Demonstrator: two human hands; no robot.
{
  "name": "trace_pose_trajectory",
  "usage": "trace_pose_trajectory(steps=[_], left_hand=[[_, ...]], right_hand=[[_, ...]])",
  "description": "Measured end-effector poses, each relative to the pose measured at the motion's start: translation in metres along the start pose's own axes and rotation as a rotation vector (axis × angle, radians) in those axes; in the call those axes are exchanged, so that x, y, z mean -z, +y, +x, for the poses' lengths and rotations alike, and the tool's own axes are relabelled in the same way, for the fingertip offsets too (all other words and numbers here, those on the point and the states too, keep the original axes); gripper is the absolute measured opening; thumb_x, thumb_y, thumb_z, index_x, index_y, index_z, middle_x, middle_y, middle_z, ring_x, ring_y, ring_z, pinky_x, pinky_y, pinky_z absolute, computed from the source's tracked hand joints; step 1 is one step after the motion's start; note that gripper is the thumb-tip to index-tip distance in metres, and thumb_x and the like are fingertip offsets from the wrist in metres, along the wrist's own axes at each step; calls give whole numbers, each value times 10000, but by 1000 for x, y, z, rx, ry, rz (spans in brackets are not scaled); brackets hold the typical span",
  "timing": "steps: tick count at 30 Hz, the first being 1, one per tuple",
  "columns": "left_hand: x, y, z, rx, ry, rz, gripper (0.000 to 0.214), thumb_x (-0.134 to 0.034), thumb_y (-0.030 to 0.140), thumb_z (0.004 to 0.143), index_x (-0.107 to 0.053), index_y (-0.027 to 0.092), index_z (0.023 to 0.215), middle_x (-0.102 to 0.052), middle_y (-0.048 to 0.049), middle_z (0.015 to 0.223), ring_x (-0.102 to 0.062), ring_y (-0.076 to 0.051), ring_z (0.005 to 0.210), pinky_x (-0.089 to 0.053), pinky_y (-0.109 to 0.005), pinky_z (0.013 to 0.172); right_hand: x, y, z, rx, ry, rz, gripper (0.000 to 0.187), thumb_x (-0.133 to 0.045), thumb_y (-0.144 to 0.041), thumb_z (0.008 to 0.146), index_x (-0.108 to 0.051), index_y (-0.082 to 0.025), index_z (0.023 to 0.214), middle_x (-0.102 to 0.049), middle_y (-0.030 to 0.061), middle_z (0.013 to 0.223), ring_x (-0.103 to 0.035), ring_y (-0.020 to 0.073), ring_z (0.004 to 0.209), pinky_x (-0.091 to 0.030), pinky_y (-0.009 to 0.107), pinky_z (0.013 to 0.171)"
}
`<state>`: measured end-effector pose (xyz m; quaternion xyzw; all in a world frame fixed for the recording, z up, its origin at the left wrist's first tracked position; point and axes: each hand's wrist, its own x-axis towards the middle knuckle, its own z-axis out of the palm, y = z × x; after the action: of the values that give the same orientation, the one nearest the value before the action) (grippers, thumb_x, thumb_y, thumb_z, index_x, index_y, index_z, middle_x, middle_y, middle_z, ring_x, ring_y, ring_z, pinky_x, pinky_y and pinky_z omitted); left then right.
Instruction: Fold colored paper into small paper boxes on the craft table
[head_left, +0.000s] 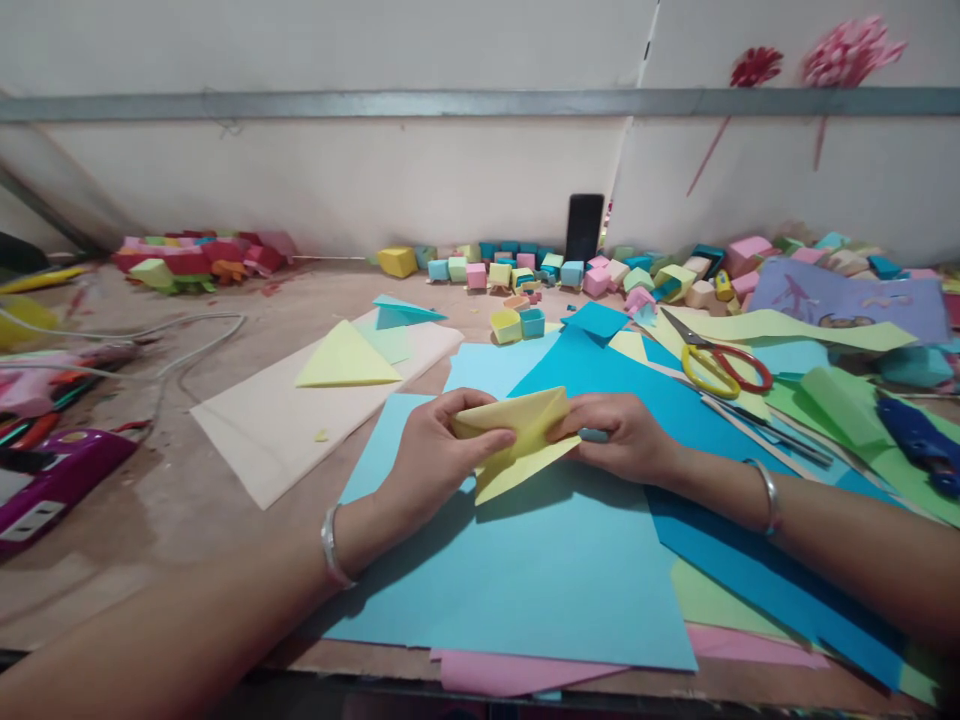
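A folded yellow sheet of paper [523, 432] is held between both hands, above a light blue sheet [517, 590]. My left hand [442, 450] grips its left side, the thumb lying across the front. On the right edge, my right hand [619, 432] pinches the paper, with some fingertips hidden behind it. Creases and open flaps show along the yellow piece. To the left, a folded yellow triangle [349, 358] and a folded teal piece [405, 313] rest on a pale sheet [262, 430].
Scissors with red and yellow handles [724, 368] lie at right among coloured sheets. Small paper cubes [499, 273] line the wall beside an upright phone [584, 228]. A purple power strip [60, 490] and white cable [202, 340] occupy the left.
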<state>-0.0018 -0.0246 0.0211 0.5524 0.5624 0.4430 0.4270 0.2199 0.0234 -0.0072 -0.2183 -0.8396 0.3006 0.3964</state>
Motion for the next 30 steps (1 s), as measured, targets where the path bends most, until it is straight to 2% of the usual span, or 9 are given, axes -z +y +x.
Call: trace_pose_trajectory(steps=[2, 4, 8, 11, 15, 19, 23, 26, 30], left_hand=[[0, -1, -1, -24, 33, 40, 239, -788, 296, 623, -677, 157, 783, -657, 8, 699, -576, -116, 600, -451, -202, 521], [0, -1, -1, -28, 23, 59, 223, -780, 297, 635, -698, 156, 786, -660, 7, 690, -566, -112, 591, -439, -197, 509], [1, -1, -1, -39, -55, 37, 239, -743, 337, 688, -712, 154, 839, -663, -3, 707, -548, -107, 580, -411, -192, 483], [3, -4, -1, -46, -124, -46, 263, -710, 363, 738, -708, 152, 897, -669, -19, 748, -558, -108, 603, -417, -193, 502], [4, -7, -1, -59, -201, -186, 345, -656, 413, 799, -691, 152, 1021, -702, -65, 879, -613, -144, 714, -481, -226, 593], [0, -6, 0, -41, -141, -120, 451, -772, 346, 676, -675, 157, 1074, -715, -61, 888, -616, -150, 687, -484, -222, 555], [-3, -4, 3, -28, -76, -85, 373, -751, 312, 686, -691, 157, 1020, -722, -46, 849, -622, -142, 662, -482, -215, 542], [-2, -4, 3, -22, -68, -60, 365, -741, 300, 684, -686, 156, 1015, -724, -40, 825, -627, -143, 645, -478, -213, 519], [-2, -3, 4, 4, -68, -56, 413, -737, 288, 676, -664, 150, 1059, -726, -44, 851, -637, -150, 666, -492, -217, 533]], right_hand=[[0, -2, 0, -10, 11, 2, 88, -685, -296, 799, -705, -211, 784, -730, 54, 876, -676, 179, 857, -537, 286, 769], [0, -4, 0, -53, 53, -2, 117, -692, -313, 794, -678, -200, 764, -713, 50, 828, -663, 172, 814, -533, 276, 723], [-2, -5, -2, -223, 138, 27, 182, -704, -328, 776, -594, -189, 738, -647, 10, 700, -602, 123, 617, -499, 237, 556], [-4, -4, -2, -330, 147, 125, 246, -703, -369, 773, -534, -196, 729, -628, -6, 657, -613, 124, 571, -502, 242, 522], [-5, -5, 1, -404, 196, 204, 270, -703, -385, 770, -511, -200, 728, -631, -12, 635, -619, 125, 526, -496, 240, 487], [-5, -5, 3, -433, 212, 231, 258, -711, -362, 763, -514, -198, 729, -631, -21, 617, -615, 119, 513, -480, 229, 477], [-5, -4, 2, -456, 179, 267, 232, -698, -348, 772, -527, -193, 746, -650, -12, 650, -620, 117, 541, -491, 231, 499], [-5, -2, 3, -467, 201, 295, 235, -700, -348, 762, -527, -189, 757, -654, -4, 684, -625, 120, 582, -510, 241, 527], [-6, 0, 5, -499, 232, 436, 326, -723, -297, 726, -485, -198, 926, -670, -13, 709, -653, 136, 605, -527, 246, 527]])
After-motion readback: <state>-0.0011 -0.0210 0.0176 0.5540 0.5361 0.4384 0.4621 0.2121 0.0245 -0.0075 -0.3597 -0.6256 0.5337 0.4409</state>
